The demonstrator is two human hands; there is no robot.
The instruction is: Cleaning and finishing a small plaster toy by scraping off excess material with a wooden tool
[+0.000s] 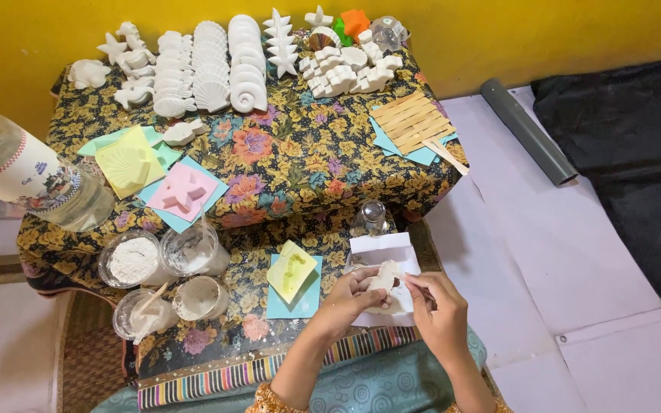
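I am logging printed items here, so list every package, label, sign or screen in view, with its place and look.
Only one shows.
Bottle label: wrapped round the clear plastic bottle lying tilted at the table's left edge; a white band with a red dotted edge, blue print and a small multicoloured picture.
No signs or screens in view.

I see a yellow wall [545,30] behind a low tabletop [307,164] draped in floral cloth. White sheets [575,260] cover the floor, a black mat [636,153] at right.

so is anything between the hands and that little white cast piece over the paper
Nothing visible: the left hand and right hand both already touch the white cast piece, held above the white paper.
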